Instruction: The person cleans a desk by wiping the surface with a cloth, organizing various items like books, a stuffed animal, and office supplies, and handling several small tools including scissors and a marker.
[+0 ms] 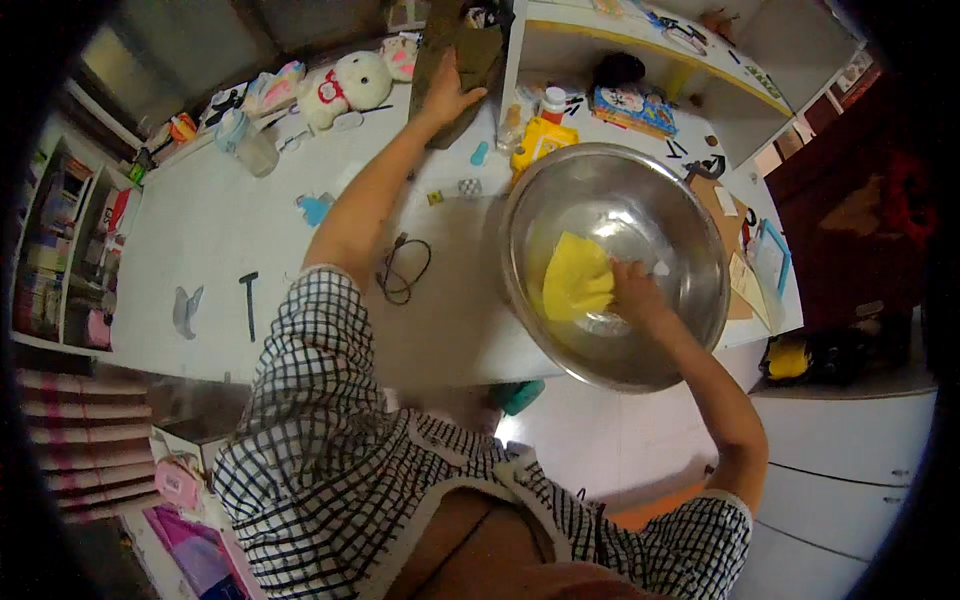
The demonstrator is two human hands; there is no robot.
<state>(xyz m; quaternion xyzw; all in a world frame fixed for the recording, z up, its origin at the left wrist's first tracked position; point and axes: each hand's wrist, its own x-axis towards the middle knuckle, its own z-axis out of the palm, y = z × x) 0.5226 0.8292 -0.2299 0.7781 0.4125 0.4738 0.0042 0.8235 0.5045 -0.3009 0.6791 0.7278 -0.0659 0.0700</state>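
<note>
Yellow cloth is located inside the large steel bowl, against the bowl's inner bottom, directly beneath and left of the right hand. The right hand is pressed onto the cloth with fingers bent over its edge. The bowl is positioned at the near edge of the white table. The left hand is laid flat, fingers spread, on a dark olive fabric at the table's far side, well apart from the bowl.
</note>
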